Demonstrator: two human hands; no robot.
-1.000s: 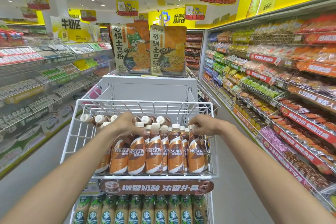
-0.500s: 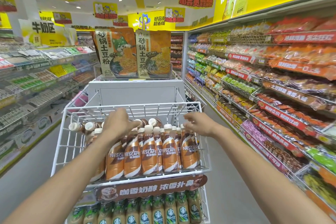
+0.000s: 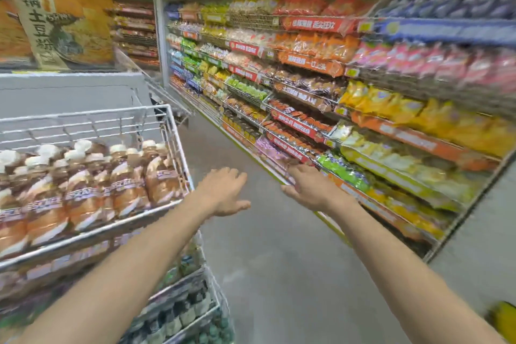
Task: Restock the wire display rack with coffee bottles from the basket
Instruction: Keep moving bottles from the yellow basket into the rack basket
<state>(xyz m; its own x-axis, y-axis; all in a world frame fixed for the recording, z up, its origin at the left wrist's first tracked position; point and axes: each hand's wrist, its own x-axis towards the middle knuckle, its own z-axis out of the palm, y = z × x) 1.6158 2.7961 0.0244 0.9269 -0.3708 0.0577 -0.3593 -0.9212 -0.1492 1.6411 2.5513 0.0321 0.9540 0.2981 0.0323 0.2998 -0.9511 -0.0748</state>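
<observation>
The white wire display rack [image 3: 173, 131] stands at the left, its top tier filled with brown coffee bottles [image 3: 83, 193] with white caps. My left hand [image 3: 223, 193] hangs open over the aisle floor, just right of the rack's front corner, holding nothing. My right hand [image 3: 310, 190] is open too, further right, in front of the snack shelves. A yellow object [image 3: 505, 324], perhaps the basket, shows at the bottom right corner. The view is blurred.
Long shelves of snack bags [image 3: 363, 109] line the right side of the aisle. Green-labelled bottles [image 3: 184, 313] fill the rack's lower tier. Large noodle packs [image 3: 61, 19] stand on a white box behind the rack. Grey floor [image 3: 279, 260] runs between the rack and the shelves.
Both hands have left the bottles on the rack and swung right, out over the aisle. The view has turned right and down, so the rack now sits at the left.
</observation>
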